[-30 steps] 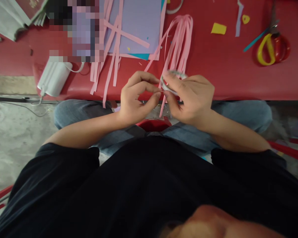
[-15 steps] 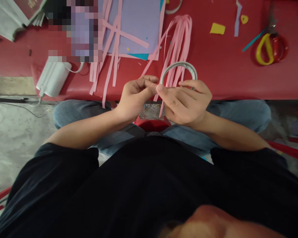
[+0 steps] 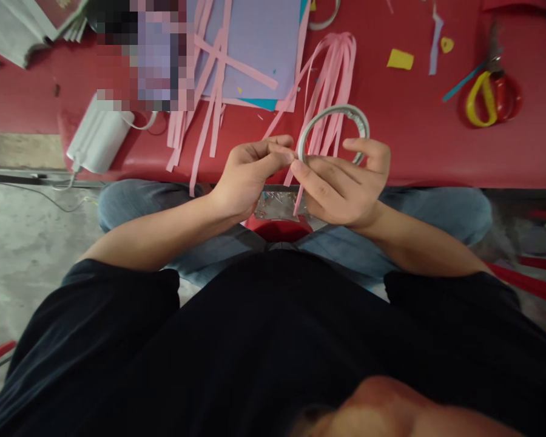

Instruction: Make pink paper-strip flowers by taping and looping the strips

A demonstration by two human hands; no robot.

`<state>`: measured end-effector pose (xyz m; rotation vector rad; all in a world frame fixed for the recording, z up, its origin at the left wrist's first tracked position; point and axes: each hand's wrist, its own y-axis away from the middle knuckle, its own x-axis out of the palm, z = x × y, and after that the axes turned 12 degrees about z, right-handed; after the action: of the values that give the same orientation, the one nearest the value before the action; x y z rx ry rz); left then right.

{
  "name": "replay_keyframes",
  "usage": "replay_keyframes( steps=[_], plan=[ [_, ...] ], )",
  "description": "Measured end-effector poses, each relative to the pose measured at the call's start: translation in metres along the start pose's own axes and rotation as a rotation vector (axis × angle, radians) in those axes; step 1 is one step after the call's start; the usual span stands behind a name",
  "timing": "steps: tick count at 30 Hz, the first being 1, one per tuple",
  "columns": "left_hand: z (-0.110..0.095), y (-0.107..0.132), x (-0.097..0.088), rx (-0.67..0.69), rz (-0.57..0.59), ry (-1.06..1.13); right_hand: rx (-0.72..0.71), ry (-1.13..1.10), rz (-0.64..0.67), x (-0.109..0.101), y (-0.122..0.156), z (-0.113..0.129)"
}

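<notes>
My right hand [image 3: 346, 182] holds a narrow roll of tape [image 3: 334, 110] upright near the table's front edge. Its index finger reaches inside the ring from the right, while the thumb points left. Directly opposite, my left hand [image 3: 246, 176] is closed in a pinch, its thumb and index fingertips meeting the right thumb beside the roll. Whatever lies between those fingertips is too small to make out. Behind the roll, a looped bundle of pink paper strips [image 3: 341, 67] lies on the red table [image 3: 437, 139], with some ends hanging over the edge.
Purple paper sheets [image 3: 255, 30] lie at the back, crossed by loose pink strips [image 3: 216, 79]. Scissors [image 3: 485, 100] with yellow and red handles rest at the right, near a yellow scrap [image 3: 400, 59]. At the left is a white box-shaped device [image 3: 101, 136] with a cable.
The tape roll has tilted up and slightly right in my right hand, whose index finger has lifted. My left hand stays pinched, shifted slightly right. The view has shifted a little.
</notes>
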<state>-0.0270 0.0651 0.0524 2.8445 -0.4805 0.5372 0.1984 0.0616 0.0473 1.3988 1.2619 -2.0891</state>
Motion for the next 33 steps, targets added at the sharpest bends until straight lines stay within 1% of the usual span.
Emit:
replay_keyframes(
  steps=[1, 2, 4, 5, 6, 7, 9, 10, 11, 12, 13, 14, 15, 16, 17, 19, 21, 23, 26, 29, 31, 33],
  plan=[
    [0.0, -0.006, -0.005, -0.025, -0.039, 0.006, 0.024, -0.035, 0.054, -0.002, 0.001, 0.0],
    [-0.001, -0.013, -0.01, -0.049, -0.104, 0.019, 0.056, -0.082, 0.109, -0.004, 0.003, 0.0],
    [-0.009, -0.029, -0.023, -0.128, -0.346, 0.062, 0.094, -0.173, 0.15, -0.006, 0.004, -0.002],
    [-0.015, -0.036, -0.028, -0.104, -0.455, 0.071, 0.088, -0.192, 0.146, -0.007, 0.003, -0.004],
    [-0.021, -0.04, -0.032, -0.07, -0.446, 0.072, 0.068, -0.176, 0.119, -0.008, 0.002, -0.007],
    [-0.028, -0.042, -0.034, -0.051, -0.422, 0.08, 0.043, -0.122, 0.061, -0.01, -0.001, -0.012],
    [-0.037, -0.037, -0.032, 0.036, -0.246, 0.128, 0.018, 0.04, -0.107, -0.015, -0.007, -0.03],
    [-0.04, -0.031, -0.029, 0.043, -0.176, 0.15, 0.028, 0.115, -0.161, -0.02, -0.011, -0.041],
    [-0.041, -0.025, -0.026, 0.04, -0.13, 0.158, 0.065, 0.159, -0.224, -0.025, -0.014, -0.052],
    [-0.041, -0.019, -0.024, 0.028, -0.092, 0.159, 0.112, 0.184, -0.198, -0.032, -0.018, -0.063],
    [-0.04, -0.014, -0.022, 0.009, -0.064, 0.156, 0.174, 0.176, -0.095, -0.039, -0.023, -0.07],
    [-0.039, -0.009, -0.02, -0.01, -0.037, 0.154, 0.245, 0.129, -0.021, -0.046, -0.027, -0.073],
    [-0.038, -0.006, -0.02, -0.031, -0.006, 0.16, 0.318, 0.017, 0.057, -0.052, -0.033, -0.072],
    [-0.037, -0.003, -0.019, -0.049, 0.027, 0.171, 0.361, -0.097, 0.129, -0.057, -0.038, -0.065],
    [-0.036, -0.001, -0.019, -0.064, 0.057, 0.174, 0.375, -0.188, 0.181, -0.061, -0.044, -0.055],
    [-0.034, 0.001, -0.018, -0.066, 0.09, 0.144, 0.363, -0.282, 0.235, -0.065, -0.053, -0.028],
    [-0.031, 0.004, -0.015, -0.045, 0.096, 0.09, 0.355, -0.332, 0.253, -0.068, -0.057, -0.005],
    [-0.029, 0.007, -0.011, -0.014, 0.097, 0.041, 0.364, -0.364, 0.259, -0.07, -0.056, 0.003],
    [-0.026, 0.013, -0.005, 0.017, 0.09, -0.036, 0.388, -0.405, 0.254, -0.07, -0.048, -0.01],
    [-0.025, 0.017, 0.001, 0.036, 0.073, -0.095, 0.375, -0.469, 0.181, -0.067, -0.038, -0.023],
    [-0.025, 0.019, 0.003, 0.054, 0.067, -0.119, 0.345, -0.515, 0.138, -0.063, -0.033, -0.023],
    [-0.024, 0.021, 0.005, 0.073, 0.081, -0.145, 0.318, -0.548, 0.142, -0.06, -0.029, -0.017]
  ],
)
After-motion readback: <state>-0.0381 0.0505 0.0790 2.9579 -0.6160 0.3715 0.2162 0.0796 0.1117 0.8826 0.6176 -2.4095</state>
